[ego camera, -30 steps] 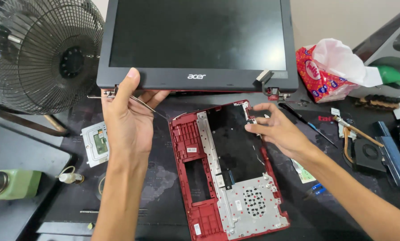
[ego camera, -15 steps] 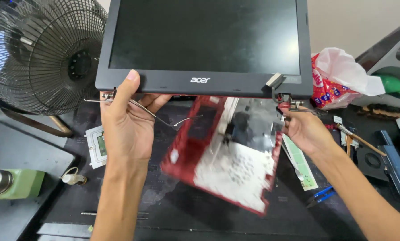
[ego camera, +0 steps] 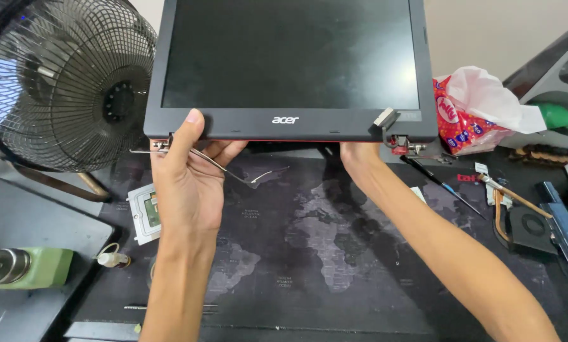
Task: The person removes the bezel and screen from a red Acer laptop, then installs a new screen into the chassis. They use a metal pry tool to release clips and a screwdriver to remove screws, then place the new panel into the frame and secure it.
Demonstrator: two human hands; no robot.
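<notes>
A detached laptop screen panel (ego camera: 290, 57) with a black bezel stands upright at the back of the desk mat (ego camera: 322, 253). My left hand (ego camera: 189, 177) grips its lower left corner, thumb on the front bezel, by the bare metal hinge. Thin loose cables (ego camera: 233, 171) trail from that corner over the mat. My right hand (ego camera: 359, 158) reaches under the panel's bottom edge. Only its wrist and heel show; the fingers are hidden behind the panel. A silver hinge (ego camera: 403, 144) sticks out at the lower right corner.
A black floor fan (ego camera: 62, 82) stands at the left. A small board (ego camera: 146, 215), a tiny bottle (ego camera: 110, 259) and a green flask (ego camera: 37, 266) lie left of the mat. To the right are a red snack bag (ego camera: 461, 120), a screwdriver (ego camera: 442, 183) and a cooler with copper pipe (ego camera: 518, 221).
The red laptop base that my right hand lifted off the mat is gone from view. My right hand has moved up behind the screen panel. My left hand keeps its hold.
</notes>
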